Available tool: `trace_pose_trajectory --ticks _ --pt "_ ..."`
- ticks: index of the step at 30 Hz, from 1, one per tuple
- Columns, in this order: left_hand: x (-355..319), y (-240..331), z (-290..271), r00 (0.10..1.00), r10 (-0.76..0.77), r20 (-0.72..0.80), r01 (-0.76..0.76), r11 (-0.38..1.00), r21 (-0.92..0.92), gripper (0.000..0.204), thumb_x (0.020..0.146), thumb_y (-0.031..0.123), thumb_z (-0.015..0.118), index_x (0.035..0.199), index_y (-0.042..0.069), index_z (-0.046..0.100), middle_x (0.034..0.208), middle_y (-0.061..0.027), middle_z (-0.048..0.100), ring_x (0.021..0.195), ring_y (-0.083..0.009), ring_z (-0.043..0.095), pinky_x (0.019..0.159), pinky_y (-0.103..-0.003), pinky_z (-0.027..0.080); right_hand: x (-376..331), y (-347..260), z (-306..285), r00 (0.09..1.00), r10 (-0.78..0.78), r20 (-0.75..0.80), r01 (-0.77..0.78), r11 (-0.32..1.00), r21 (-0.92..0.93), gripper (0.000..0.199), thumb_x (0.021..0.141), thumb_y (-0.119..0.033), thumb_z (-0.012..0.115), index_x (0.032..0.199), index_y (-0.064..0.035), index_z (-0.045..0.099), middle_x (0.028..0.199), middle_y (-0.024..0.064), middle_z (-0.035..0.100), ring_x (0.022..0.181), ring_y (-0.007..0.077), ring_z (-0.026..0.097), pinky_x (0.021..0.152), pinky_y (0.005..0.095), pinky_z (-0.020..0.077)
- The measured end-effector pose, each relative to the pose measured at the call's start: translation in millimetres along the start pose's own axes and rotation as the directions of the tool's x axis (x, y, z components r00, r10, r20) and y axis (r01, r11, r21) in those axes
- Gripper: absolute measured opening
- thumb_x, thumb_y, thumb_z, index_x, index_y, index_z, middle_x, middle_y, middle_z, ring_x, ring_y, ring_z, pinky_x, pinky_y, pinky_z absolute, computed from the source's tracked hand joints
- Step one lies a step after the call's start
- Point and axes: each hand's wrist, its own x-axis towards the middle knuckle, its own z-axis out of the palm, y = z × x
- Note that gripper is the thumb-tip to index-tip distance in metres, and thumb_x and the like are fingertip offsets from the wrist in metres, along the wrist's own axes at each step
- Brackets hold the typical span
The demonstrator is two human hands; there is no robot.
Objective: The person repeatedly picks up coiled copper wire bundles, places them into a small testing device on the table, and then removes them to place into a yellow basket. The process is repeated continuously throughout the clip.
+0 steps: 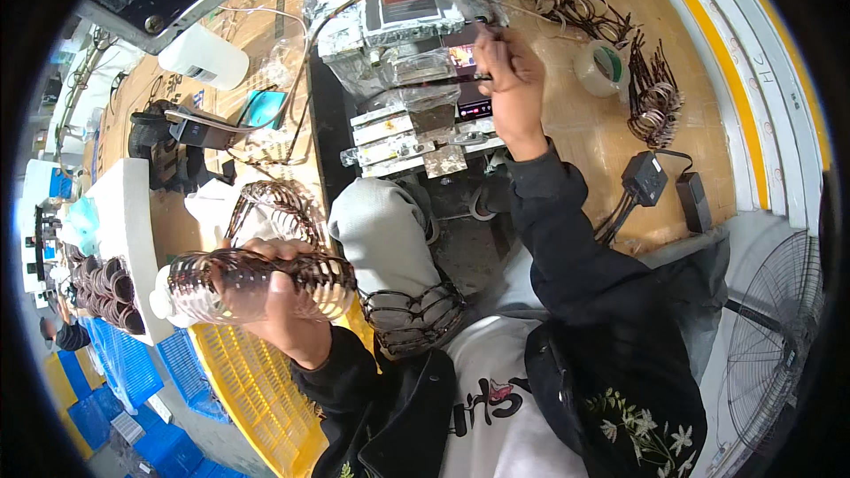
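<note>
My left hand (288, 314) is wrapped round a clear plastic bottle (252, 308) lying on its side, its white end pointing left. Many thin dark-brown hoops, like tortoiseshell bands, ring the bottle. Farther off, my right hand (512, 75) is closed at the right side of a worn metal machine (416, 62). A thin dark band (443, 82) reaches its fingertips; motion smears the far part. Beside the hand, a lit phone screen (475, 97) shows on the machine. More brown hoops lie by my left hand (279, 204) and on my lap (412, 319).
On the right bench, loose brown bands (580, 4), a bundle of them (655, 102), a tape roll (602, 66) and a black power adapter (644, 179). A white jug (205, 57) stands at left. Below my left arm is a yellow crate (257, 389); at right, a fan (775, 336).
</note>
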Motion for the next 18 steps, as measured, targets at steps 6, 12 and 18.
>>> trace_pose_trajectory --ticks 6,12,18 --pt "-6.5 -3.3 7.9 0.995 -0.045 0.086 0.044 0.999 0.012 0.061 0.070 0.006 0.054 0.127 -0.004 0.035 0.091 -0.0174 0.050 0.081 -0.0277 0.053 0.072 -0.043 0.050 6.7 24.0 2.0 0.991 -0.133 -0.019 0.122 0.950 -0.288 0.015 0.094 -0.015 0.053 0.104 -0.0055 0.058 0.084 -0.0031 0.059 0.062 0.0003 0.043 0.047 0.0148 0.0292" --pt "-9.8 -11.3 16.1 0.988 -0.141 0.070 0.140 0.990 0.018 0.063 0.068 0.007 0.056 0.127 -0.004 0.035 0.086 -0.0187 0.050 0.077 -0.0299 0.054 0.070 -0.045 0.050 9.4 14.3 -10.0 0.991 -0.089 0.098 0.116 0.937 -0.329 0.017 0.095 -0.014 0.050 0.106 -0.0040 0.058 0.084 -0.0038 0.062 0.069 0.0004 0.052 0.047 0.0150 0.0330" --pt "-6.3 -15.0 26.7 0.959 -0.241 0.148 0.228 0.969 0.095 0.063 0.065 0.007 0.064 0.122 0.000 0.038 0.101 -0.0186 0.056 0.079 -0.0247 0.062 0.074 -0.036 0.050 1.5 -3.8 -1.9 0.960 -0.170 0.222 0.208 0.965 -0.158 0.024 0.091 -0.008 0.052 0.114 -0.0025 0.055 0.094 0.0031 0.057 0.074 0.0088 0.050 0.062 0.0209 0.0376"
